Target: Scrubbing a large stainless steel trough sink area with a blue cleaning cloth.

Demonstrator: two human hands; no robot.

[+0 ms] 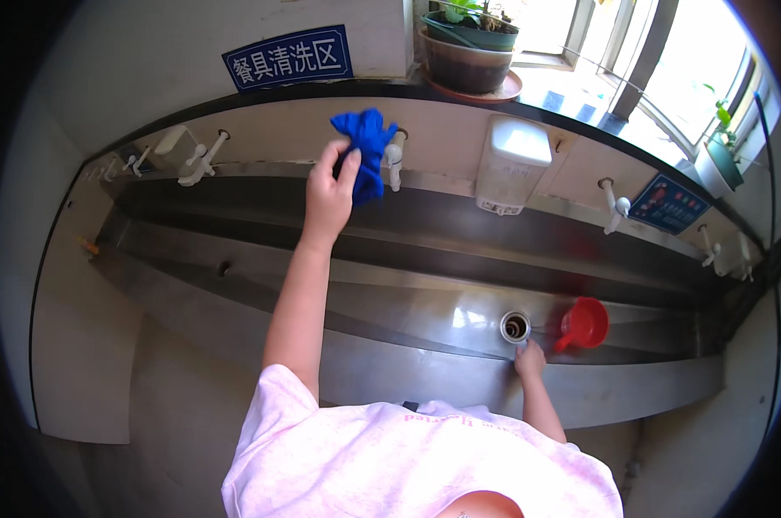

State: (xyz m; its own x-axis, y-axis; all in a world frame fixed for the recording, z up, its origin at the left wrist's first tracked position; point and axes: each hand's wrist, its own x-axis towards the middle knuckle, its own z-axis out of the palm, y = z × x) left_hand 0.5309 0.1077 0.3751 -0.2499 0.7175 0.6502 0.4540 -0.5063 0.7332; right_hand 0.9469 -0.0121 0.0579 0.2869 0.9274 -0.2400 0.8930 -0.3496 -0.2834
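My left hand [331, 188] is raised in front of the back wall of a long stainless steel sink [397, 259] and grips a crumpled blue cloth [369, 155]. The cloth is beside a white plastic tap [394, 158] and partly overlaps it. Low on the right, my right hand [530, 360] is at the sink's front edge, just below a round drain opening [515, 327]; what its fingers hold, if anything, is unclear. A red plastic dipper [586, 322] lies in the trough to the right of the drain.
White soap dispensers [513, 162] and more taps [616, 213] line the back wall. Potted plants [469, 58] stand on the dark-edged ledge by the window. A blue sign with writing [288, 58] hangs above, and a smaller drain [223, 267] lies at the left.
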